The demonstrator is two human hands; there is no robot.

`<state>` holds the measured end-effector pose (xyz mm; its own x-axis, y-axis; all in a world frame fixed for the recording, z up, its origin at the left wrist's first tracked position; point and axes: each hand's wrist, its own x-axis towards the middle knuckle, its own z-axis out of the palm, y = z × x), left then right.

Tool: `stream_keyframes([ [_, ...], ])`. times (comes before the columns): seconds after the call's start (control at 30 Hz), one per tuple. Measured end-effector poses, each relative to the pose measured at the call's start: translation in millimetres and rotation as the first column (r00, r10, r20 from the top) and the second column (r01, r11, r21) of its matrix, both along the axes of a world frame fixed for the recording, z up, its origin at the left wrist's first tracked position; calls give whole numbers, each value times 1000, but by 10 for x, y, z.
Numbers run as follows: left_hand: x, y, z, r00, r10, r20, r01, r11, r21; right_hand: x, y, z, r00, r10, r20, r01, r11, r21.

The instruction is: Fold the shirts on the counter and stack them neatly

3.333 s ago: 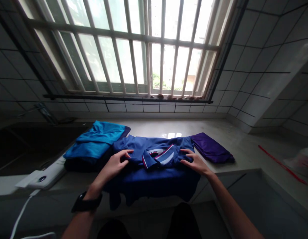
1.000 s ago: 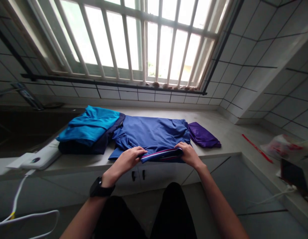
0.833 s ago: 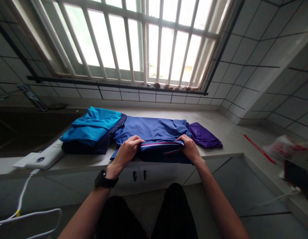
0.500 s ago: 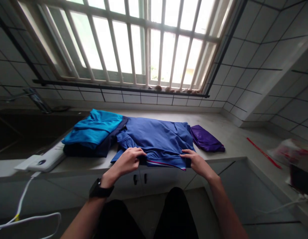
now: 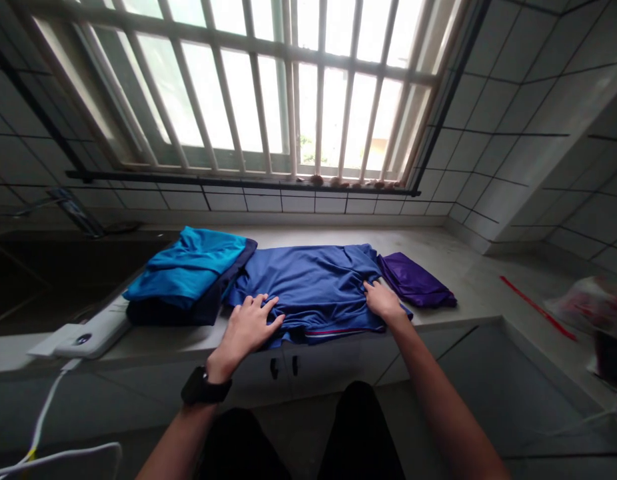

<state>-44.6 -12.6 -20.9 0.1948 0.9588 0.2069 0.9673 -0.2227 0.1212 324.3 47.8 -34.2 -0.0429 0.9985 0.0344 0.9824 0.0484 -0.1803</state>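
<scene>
A blue shirt lies wrinkled on the counter, its front hem with red and white trim hanging at the counter's edge. My left hand rests palm down on the shirt's left front part, fingers spread. At the shirt's right side, my right hand has its fingers bent against the cloth and appears to pinch a fold; its fingertips are partly hidden. Left of the shirt is a folded stack with a bright blue garment over a dark navy one. A folded purple garment lies on the right.
A white device with a cable stands at the counter's left front, beside the dark sink and faucet. A red strip and a plastic bag lie on the right counter. A barred window is behind.
Both hands have left the front hem. My left hand has opened flat on the cloth, and my right hand has moved up along the shirt's right side. The shirt's wrinkles have shifted.
</scene>
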Motion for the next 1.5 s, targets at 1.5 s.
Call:
stream_keyframes([
  [1.5, -397, -429, -532, 913, -407, -22, 392, 862, 320, -463, -1344, -426, 925, 375, -63, -304, 829, 470],
])
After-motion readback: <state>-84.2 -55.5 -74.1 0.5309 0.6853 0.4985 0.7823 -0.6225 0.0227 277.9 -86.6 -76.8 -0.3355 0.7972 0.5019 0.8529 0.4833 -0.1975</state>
